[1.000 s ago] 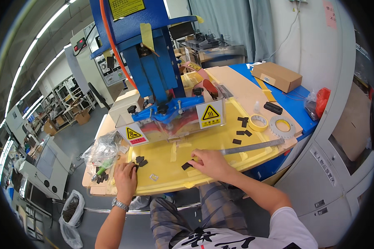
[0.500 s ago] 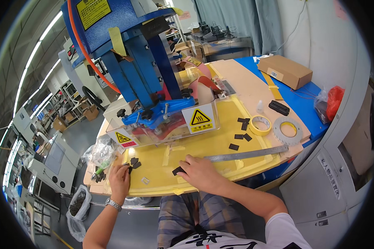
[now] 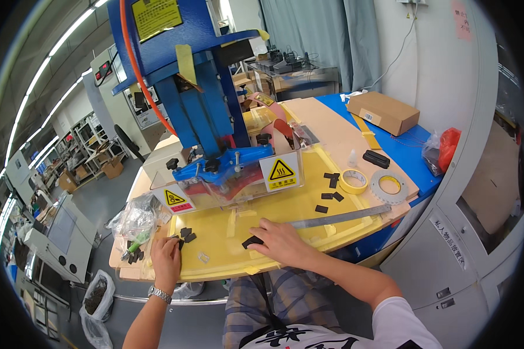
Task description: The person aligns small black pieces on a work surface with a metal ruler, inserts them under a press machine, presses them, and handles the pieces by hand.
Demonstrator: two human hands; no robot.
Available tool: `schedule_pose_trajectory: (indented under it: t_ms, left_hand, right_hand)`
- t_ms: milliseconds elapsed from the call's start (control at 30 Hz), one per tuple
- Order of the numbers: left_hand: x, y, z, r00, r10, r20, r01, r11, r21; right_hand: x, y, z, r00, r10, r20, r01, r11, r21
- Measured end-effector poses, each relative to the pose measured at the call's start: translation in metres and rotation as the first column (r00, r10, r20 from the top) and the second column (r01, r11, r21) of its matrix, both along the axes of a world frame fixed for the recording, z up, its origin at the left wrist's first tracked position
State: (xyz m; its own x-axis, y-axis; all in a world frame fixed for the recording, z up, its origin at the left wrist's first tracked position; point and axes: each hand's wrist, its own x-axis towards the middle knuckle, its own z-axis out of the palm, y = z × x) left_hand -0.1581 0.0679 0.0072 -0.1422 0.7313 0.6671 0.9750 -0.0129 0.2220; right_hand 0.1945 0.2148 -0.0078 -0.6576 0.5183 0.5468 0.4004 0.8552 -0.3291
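With its fingers pressed together, my right hand [image 3: 280, 243] grips a small flat black rectangular piece [image 3: 250, 241] over the yellow work surface [image 3: 215, 256]. My left hand [image 3: 166, 260] is at the table's left front, fingers curled down on a black piece partly hidden under the fingertips. Just beyond it lie several loose black pieces [image 3: 188, 234]. A small clear loop-shaped piece [image 3: 203, 257] rests between the two hands. From beside my right hand, a grey metal strip [image 3: 343, 217] runs out to the right. More black pieces [image 3: 321, 209] lie beyond the strip.
A blue press machine [image 3: 221, 168] with a clear guard and warning signs stands over the table's middle. At right are yellow tape [image 3: 353, 181], a grey tape roll [image 3: 389, 186], a black block [image 3: 376, 159] and a cardboard box [image 3: 384, 111]. Plastic bags [image 3: 137, 216] lie left.
The whole view has shifted slightly with my head. Both hands stay in nearly the same places on the table, the right one still with its black piece.
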Motion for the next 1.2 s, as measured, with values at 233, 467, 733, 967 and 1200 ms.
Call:
schedule_pose_trajectory:
  t_ms: [233, 467, 733, 967, 1200]
  left_hand:
    - [-0.003, -0.003, -0.003, 0.998, -0.045, 0.044, 0.042, 0.997, 0.069]
    - [-0.005, -0.005, -0.005, 0.988, -0.118, 0.097, 0.102, 0.982, 0.159]
    - [-0.007, -0.004, -0.008, 0.991, -0.129, 0.047, 0.114, 0.963, 0.243]
    - [-0.008, -0.006, -0.010, 0.997, -0.064, 0.031, 0.056, 0.978, 0.199]
    - [-0.005, -0.006, -0.005, 0.994, -0.076, 0.074, 0.062, 0.982, 0.181]
  right_hand:
    - [0.001, -0.006, 0.008, 1.000, 0.009, 0.004, -0.008, 0.999, -0.046]
    - [-0.001, -0.010, 0.018, 0.999, -0.004, 0.054, 0.003, 1.000, 0.004]
    - [-0.003, -0.016, 0.020, 0.998, -0.032, 0.058, 0.030, 0.999, 0.046]
    - [-0.002, -0.014, 0.018, 0.994, -0.041, 0.098, 0.035, 0.998, 0.061]
    - [0.000, -0.011, 0.021, 0.996, -0.024, 0.082, 0.022, 1.000, 0.020]
